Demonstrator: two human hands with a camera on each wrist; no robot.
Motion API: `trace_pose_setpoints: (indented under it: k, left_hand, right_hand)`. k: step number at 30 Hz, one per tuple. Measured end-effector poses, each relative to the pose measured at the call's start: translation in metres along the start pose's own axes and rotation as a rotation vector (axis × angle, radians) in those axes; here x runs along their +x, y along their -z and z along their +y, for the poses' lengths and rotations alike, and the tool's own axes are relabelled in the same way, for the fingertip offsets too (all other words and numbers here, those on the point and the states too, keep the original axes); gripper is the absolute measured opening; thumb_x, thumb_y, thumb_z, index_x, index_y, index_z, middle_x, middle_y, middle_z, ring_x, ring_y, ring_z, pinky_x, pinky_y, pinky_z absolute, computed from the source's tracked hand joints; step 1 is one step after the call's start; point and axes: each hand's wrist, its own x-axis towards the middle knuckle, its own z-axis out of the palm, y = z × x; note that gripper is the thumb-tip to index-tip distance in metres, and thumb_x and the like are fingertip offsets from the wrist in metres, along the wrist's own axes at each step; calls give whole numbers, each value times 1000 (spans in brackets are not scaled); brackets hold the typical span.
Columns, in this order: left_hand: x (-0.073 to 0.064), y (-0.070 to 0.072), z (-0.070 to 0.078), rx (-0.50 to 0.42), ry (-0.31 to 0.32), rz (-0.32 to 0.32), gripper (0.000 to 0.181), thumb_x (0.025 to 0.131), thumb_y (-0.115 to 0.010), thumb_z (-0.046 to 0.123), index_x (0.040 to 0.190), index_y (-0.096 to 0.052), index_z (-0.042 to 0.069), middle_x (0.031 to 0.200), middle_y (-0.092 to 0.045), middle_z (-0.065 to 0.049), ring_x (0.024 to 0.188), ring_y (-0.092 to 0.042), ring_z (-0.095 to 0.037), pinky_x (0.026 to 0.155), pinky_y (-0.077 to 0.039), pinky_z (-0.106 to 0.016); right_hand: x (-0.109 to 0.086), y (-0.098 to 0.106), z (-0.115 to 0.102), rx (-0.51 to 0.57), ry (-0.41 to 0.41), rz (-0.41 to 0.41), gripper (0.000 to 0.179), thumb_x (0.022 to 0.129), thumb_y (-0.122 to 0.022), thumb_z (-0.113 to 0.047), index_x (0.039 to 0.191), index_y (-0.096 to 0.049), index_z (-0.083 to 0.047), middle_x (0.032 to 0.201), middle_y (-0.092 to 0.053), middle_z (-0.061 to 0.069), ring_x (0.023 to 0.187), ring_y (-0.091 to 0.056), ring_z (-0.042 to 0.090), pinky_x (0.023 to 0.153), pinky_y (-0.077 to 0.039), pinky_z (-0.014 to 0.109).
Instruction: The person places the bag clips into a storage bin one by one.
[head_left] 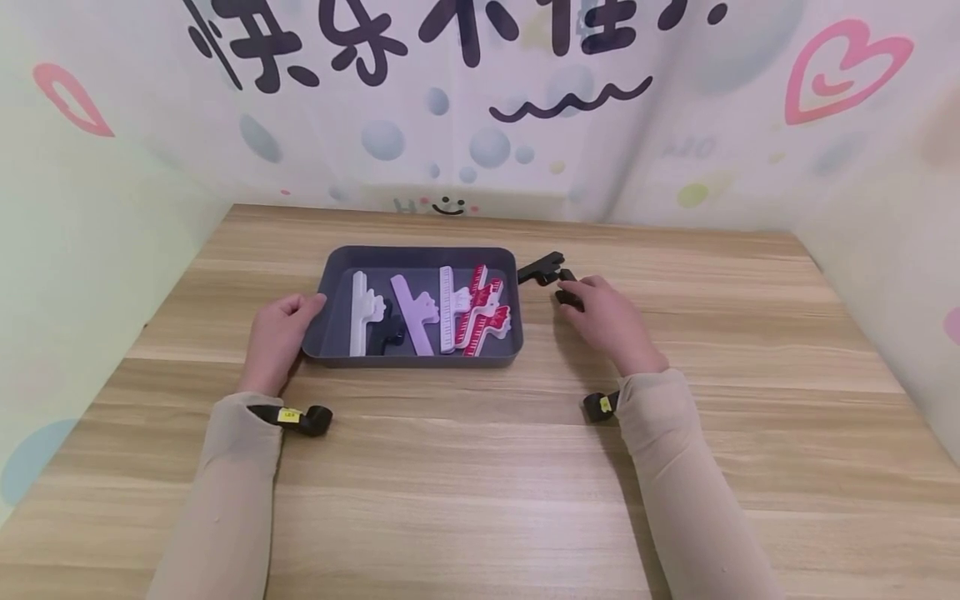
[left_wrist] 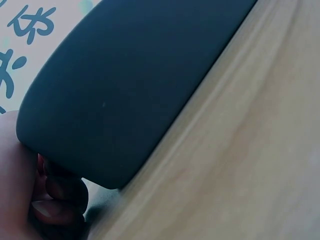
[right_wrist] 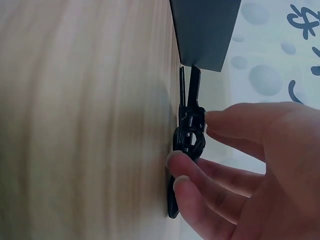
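Note:
A dark grey tray (head_left: 420, 362) stands on the table with several ruler clips in it. My left hand (head_left: 273, 337) holds its left end, thumb at the rim; in the left wrist view the tray wall (left_wrist: 115, 90) covers much of the picture, fingers curled beside its corner. To the tray's right, my right hand (head_left: 607, 321) has its thumb and fingers around a black clip (right_wrist: 172, 202) lying on the table. Another black clip (head_left: 538, 270) lies between that hand and the tray; the two overlap in the right wrist view.
Inside the tray are a white clip (head_left: 358, 317), a black clip (head_left: 386, 332), a purple clip (head_left: 411, 312), a white ruler-marked clip (head_left: 447, 312) and red-and-white clips (head_left: 487, 321). The wooden table (head_left: 465, 467) ends at a printed cloth backdrop (head_left: 465, 108).

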Motion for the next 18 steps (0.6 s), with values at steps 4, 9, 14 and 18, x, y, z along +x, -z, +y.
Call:
trace_pose_setpoints:
  k: [4,9,14,18]
  left_hand:
    - [0,0,1,-2,4,-4,54,80,-54,55,67,-45,3,58,-37,1,64,-40,-19,56,-30,-29]
    - [0,0,0,1,6,-7,54,80,-54,55,67,-45,3,58,-37,2,63,-40,-19,54,-31,-30]
    - [0,0,0,10,26,-15,55,80,-53,58,68,-44,4,59,-37,1,60,-41,-19,49,-31,-30]
    - [0,1,0,13,28,-13,55,80,-53,57,68,-44,4,59,-37,1,58,-41,-18,48,-32,-30]
  right_hand:
    - [-1,0,-2,-25,-16,-23,46,89,-53,-27,132,-43,-17,126,-37,19,94,-52,35,78,-40,48]
    - [-1,-1,-1,-19,-34,-37,49,88,-53,-28,134,-39,-18,121,-35,19,81,-52,29,69,-42,42]
    - [-1,-3,0,10,-48,-34,49,88,-54,-29,134,-40,-20,113,-37,16,79,-50,28,67,-41,40]
    - [1,-2,1,14,-16,-31,46,87,-55,-28,130,-44,-16,107,-50,15,82,-52,27,70,-41,43]
